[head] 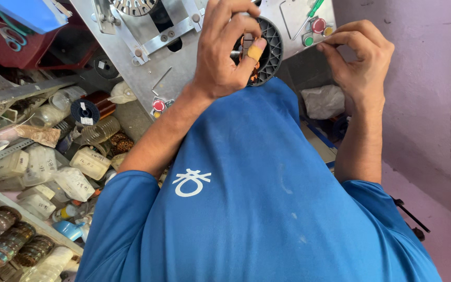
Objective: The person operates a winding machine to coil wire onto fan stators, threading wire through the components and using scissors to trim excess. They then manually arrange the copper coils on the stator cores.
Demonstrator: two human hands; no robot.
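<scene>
A person in a blue short-sleeved shirt (246, 198) leans over a grey sheet-metal machine panel (184, 57), seen from a head-worn camera looking steeply down. The left hand (225, 52) sits on a round dark-grey ribbed plastic wheel (270, 49) mounted on the panel, its fingers curled together around a small brown-and-orange part at the wheel's centre (one fingertip wears a tan adhesive bandage (255, 52)). The right hand (358, 57) is raised just beside the panel's right edge, thumb and forefinger pinched together; whether they grip anything cannot be told. Near that hand sit round red and green push buttons (314, 30) and a green-handled screwdriver (315, 9). To the left, a cluttered bench holds translucent plastic bottles (87, 162), a spool of copper-coloured wire (92, 107) and, along the lower edge, wound copper coils (6, 240). A pair of scissors (6, 34) lies on a dark red tray (32, 49) at the upper left.
</scene>
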